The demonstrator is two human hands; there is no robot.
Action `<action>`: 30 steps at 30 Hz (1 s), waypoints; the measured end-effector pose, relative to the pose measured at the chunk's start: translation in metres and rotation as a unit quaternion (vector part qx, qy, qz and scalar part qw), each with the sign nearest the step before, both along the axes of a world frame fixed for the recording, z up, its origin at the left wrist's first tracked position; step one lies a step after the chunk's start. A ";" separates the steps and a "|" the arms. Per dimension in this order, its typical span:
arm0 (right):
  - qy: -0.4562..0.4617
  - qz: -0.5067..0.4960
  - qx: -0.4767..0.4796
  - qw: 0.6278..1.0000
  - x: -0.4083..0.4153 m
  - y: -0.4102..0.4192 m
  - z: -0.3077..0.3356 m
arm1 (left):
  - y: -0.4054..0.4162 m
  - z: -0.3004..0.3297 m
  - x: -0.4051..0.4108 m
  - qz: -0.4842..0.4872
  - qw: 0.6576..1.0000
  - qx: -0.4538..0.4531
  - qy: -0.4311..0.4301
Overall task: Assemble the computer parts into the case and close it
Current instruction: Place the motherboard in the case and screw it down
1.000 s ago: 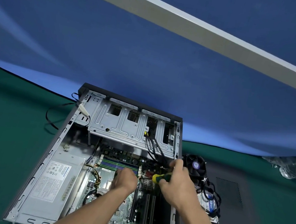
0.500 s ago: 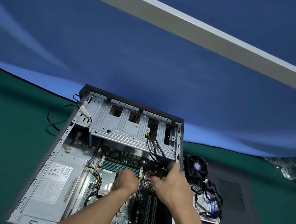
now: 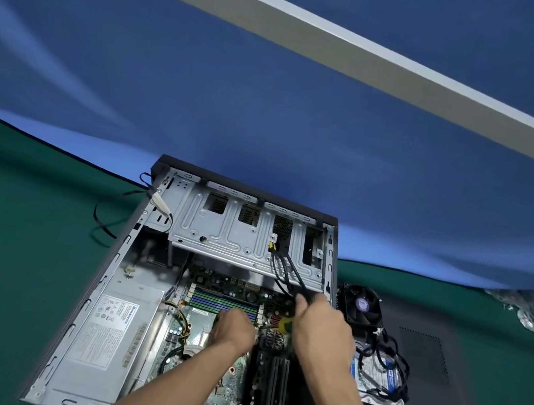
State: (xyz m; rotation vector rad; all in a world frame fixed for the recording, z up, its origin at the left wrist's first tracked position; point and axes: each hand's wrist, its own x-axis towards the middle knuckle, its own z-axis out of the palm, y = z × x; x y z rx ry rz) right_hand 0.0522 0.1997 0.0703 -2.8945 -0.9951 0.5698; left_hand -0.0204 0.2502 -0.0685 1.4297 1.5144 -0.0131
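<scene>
While the open case [image 3: 233,304] lies flat on the green surface [image 3: 6,267], the right hand [image 3: 323,328], fingers curled round the screwdriver [image 3: 284,324], has shifted deeper toward the motherboard [image 3: 234,364]; probably screw-fastening. Left hand [image 3: 234,329] rests there, its fingers hidden. Fan [image 3: 362,307] waits outside; blue backdrop [image 3: 274,99] behind.

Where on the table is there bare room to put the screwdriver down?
Bare green cloth lies left of the open grey computer case, beyond the looped black cable. Right of the case is crowded: black cooler fan, hard drive, tangled cables.
</scene>
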 end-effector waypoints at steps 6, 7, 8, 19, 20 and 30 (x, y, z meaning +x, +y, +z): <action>0.015 0.024 0.015 0.999 0.004 -0.008 0.000 | 0.000 -0.002 0.001 0.012 1.000 -0.001 -0.012; -0.014 0.025 0.011 1.000 0.004 -0.009 -0.001 | 0.000 -0.003 0.001 0.016 1.000 -0.001 -0.015; -0.011 0.020 0.016 1.000 0.004 -0.011 0.000 | -0.001 -0.003 0.001 0.015 1.000 -0.001 -0.015; 0.141 0.025 0.038 0.989 0.011 -0.012 0.010 | -0.002 -0.005 0.002 0.018 1.000 0.001 -0.016; 0.130 0.033 0.026 0.991 0.012 -0.012 0.011 | -0.003 -0.005 0.002 0.016 1.000 0.003 -0.014; -0.094 0.205 -0.154 0.962 0.011 -0.008 0.003 | -0.001 -0.002 -0.002 -0.006 1.000 0.000 -0.009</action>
